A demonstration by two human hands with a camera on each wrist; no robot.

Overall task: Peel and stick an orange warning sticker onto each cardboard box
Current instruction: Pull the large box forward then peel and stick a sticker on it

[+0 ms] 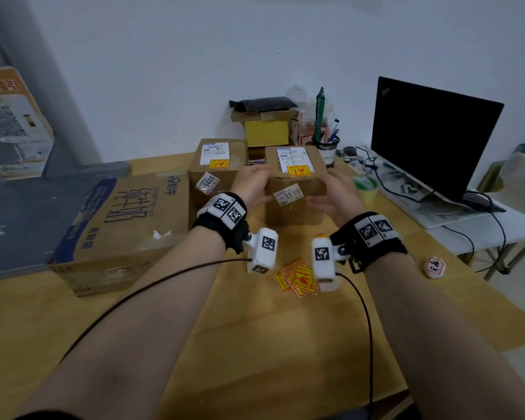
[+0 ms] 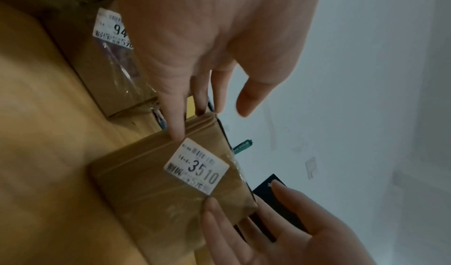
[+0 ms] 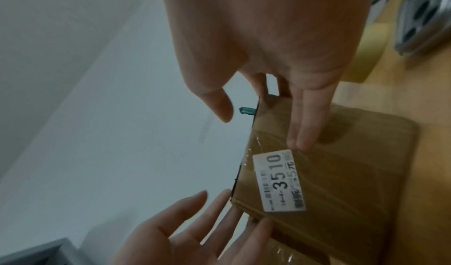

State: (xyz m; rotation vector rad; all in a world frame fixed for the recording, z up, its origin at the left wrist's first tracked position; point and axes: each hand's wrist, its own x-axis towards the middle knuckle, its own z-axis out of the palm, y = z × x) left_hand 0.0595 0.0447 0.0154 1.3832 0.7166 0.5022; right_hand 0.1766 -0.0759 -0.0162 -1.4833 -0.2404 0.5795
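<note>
Both hands flank the small cardboard box (image 1: 294, 189): the left hand (image 1: 250, 184) and right hand (image 1: 335, 192) have straight fingers laid against its sides, gripping nothing. An orange warning sticker (image 1: 299, 170) already sits on top. Seemingly they're setting it aside; next comes peeling one from the sticker pile (image 1: 296, 277) on the worktop (image 1: 255, 344).

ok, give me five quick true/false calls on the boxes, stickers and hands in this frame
1. The brown cardboard box labelled 3510 carries an orange warning sticker on top. True.
2. The left hand pinches a peeled sticker. False: straight fingers touch the box's side.
3. The brown box labelled 9466 has no orange sticker. False: one sits on its top.
4. Loose orange stickers lie on the wooden table. True.
5. The right hand rests on the black monitor. False: it touches the 3510 box.
</note>
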